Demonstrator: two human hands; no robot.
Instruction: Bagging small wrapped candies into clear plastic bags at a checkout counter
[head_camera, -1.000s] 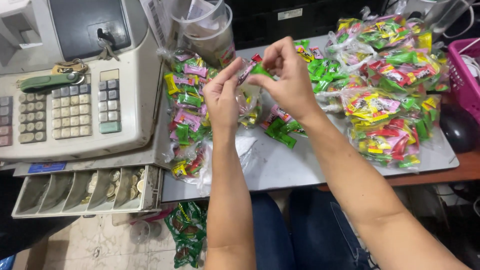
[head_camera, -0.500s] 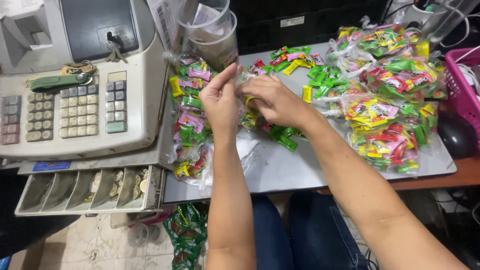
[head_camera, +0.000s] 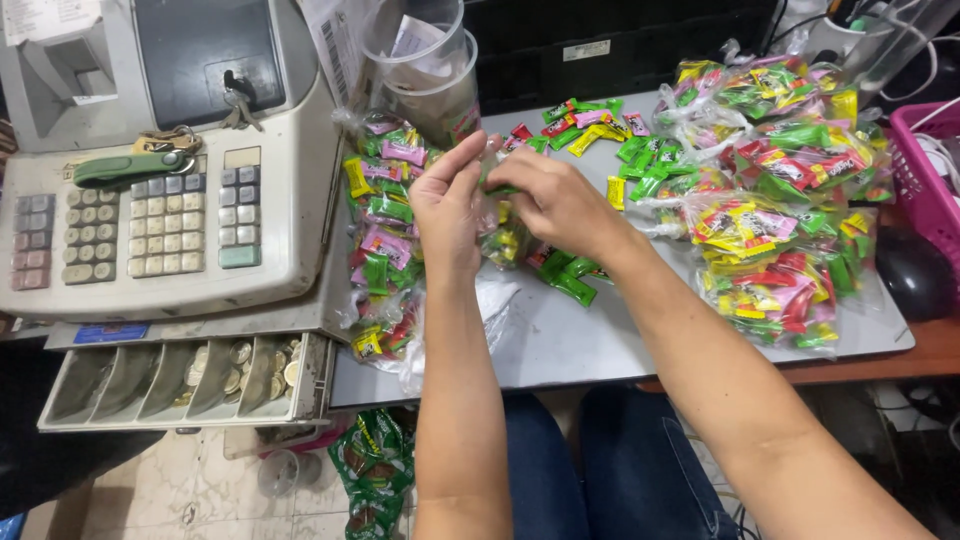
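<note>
So your two hands meet right over the middle of the bench (head_camera: 600, 340), and both are pinched on a small clear bag of candies (head_camera: 505, 240). Your left hand (head_camera: 450, 205) has its fingers up and closed on the bag's top edge, while your right hand (head_camera: 560, 200) clamps the same bit from the other side. Looks to me like you hold it up off the bench so the crinkly plastic stays gathered and nothing spills.

Just left of it, a long filled bag (head_camera: 385, 230) of pink, green and yellow wrappers lies against the cash register (head_camera: 170, 200), whose coin drawer (head_camera: 190, 375) hangs open below. Loose green candies (head_camera: 570, 280) sit under your right wrist, and more are scattered further back. Off to the right there's a heap of finished bags (head_camera: 780, 220), glossy and lumpy, well apart from your hands. Stacked clear plastic cups (head_camera: 425, 60) stand behind. A pink basket (head_camera: 925, 180) pokes in at the edge.
</note>
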